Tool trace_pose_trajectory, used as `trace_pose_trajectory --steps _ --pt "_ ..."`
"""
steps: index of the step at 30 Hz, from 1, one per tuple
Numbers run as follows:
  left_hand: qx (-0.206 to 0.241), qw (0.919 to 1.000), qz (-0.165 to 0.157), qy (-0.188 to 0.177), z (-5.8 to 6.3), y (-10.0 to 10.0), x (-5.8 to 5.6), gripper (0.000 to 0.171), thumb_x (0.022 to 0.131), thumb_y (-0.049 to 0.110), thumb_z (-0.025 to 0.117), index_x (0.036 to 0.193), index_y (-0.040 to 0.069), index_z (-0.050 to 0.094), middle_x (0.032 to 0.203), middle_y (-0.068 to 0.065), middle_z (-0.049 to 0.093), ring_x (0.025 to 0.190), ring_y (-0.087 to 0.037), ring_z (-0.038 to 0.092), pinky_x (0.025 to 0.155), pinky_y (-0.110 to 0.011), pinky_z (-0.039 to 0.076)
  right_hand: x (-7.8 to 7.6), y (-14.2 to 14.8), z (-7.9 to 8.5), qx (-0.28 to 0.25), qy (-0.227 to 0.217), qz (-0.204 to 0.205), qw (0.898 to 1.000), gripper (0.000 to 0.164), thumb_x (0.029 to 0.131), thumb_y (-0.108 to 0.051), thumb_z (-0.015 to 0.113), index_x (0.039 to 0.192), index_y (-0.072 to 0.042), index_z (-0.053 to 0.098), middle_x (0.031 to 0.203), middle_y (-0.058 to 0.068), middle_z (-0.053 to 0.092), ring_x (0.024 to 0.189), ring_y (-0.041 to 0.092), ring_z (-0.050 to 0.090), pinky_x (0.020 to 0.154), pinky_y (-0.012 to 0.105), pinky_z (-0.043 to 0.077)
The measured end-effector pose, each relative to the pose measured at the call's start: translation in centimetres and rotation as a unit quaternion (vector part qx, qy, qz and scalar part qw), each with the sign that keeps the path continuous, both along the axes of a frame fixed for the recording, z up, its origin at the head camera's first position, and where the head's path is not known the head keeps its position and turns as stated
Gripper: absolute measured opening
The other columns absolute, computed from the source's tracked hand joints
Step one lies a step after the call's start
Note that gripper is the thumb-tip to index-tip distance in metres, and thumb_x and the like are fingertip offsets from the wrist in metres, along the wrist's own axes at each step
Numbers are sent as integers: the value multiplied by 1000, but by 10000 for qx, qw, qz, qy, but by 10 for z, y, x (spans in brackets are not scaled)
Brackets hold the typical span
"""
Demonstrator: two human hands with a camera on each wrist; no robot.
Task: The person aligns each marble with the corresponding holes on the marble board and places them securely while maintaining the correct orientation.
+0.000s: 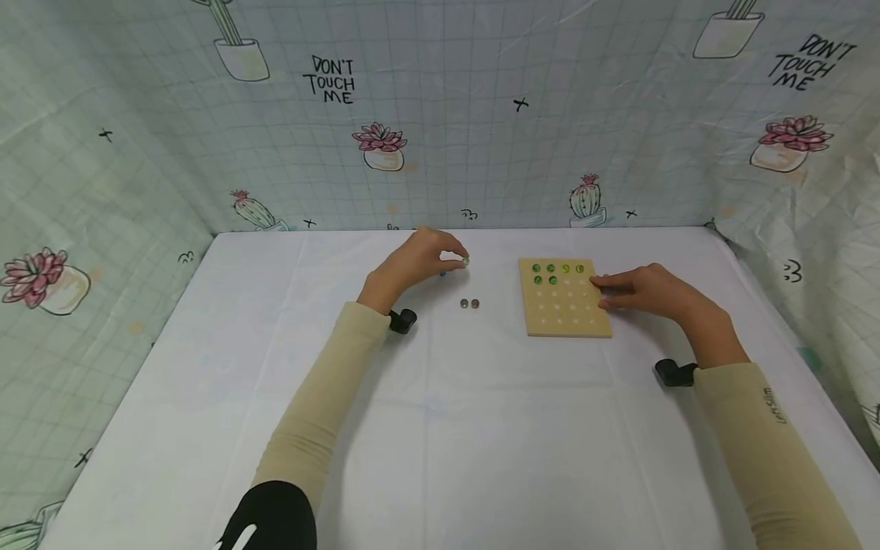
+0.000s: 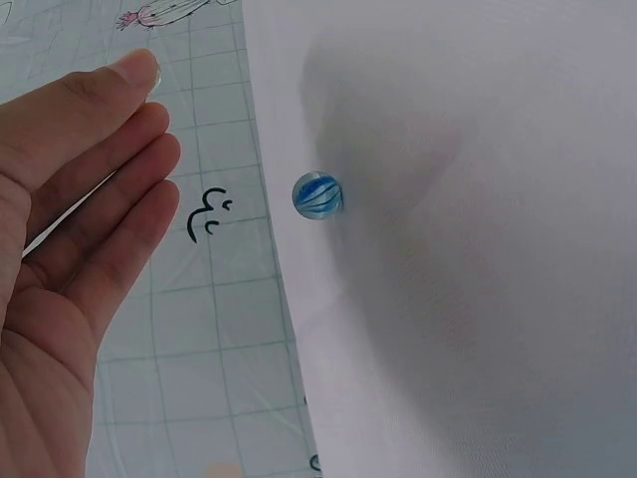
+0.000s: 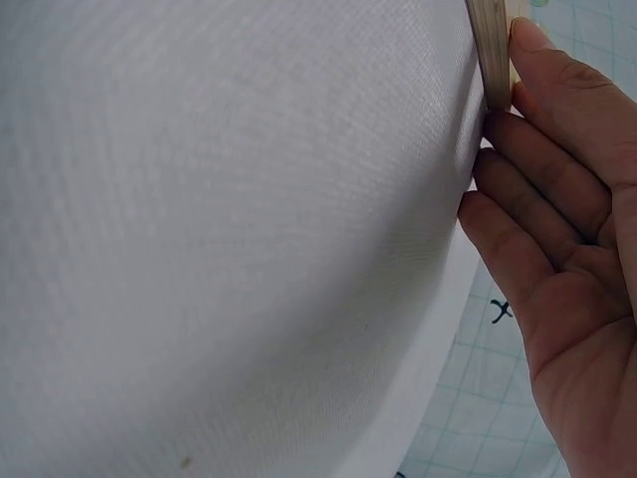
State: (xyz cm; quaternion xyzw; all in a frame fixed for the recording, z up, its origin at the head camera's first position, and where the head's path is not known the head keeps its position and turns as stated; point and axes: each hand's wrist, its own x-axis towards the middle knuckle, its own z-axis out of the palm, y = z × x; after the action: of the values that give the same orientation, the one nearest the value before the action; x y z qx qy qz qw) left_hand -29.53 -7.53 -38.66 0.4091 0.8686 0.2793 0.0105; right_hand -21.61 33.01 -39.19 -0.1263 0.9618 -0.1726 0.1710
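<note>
Between thumb and fingertip, my left hand (image 1: pixel 421 258) pinches a small greenish glass marble (image 1: pixel 466 261), mostly covered by the fingers in the left wrist view. A clear marble with blue swirls (image 2: pixel 318 195) lies on the white cloth just below that hand. My right hand (image 1: pixel 646 292) grips the right edge of a square wooden board (image 1: pixel 569 325), thumb on top and fingers against the side. Green marbles (image 1: pixel 537 269) and yellowish marbles (image 1: pixel 580 269) sit in the board's back rows. Its other visible hollows (image 1: pixel 565 308) hold no marbles.
Two brownish marbles (image 1: pixel 470 303) lie side by side on the cloth left of the board. The white-covered table (image 1: pixel 440 428) meets a printed curtain (image 1: pixel 440 168) at the back and sides. Each wrist wears a black camera mount (image 1: pixel 402 321).
</note>
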Motion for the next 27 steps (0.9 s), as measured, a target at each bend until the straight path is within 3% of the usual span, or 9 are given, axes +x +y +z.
trace_pose_trajectory --steps 27 --pt "-147 9988 -448 164 3 38 5 19 93 14 76 109 3 78 112 -8 76 108 -21 70 94 -36 57 -2 2 -4 -14 -21 -7 10000 63 93 -43 74 146 -15 55 147 20 49 138 50 40 110 67 35"
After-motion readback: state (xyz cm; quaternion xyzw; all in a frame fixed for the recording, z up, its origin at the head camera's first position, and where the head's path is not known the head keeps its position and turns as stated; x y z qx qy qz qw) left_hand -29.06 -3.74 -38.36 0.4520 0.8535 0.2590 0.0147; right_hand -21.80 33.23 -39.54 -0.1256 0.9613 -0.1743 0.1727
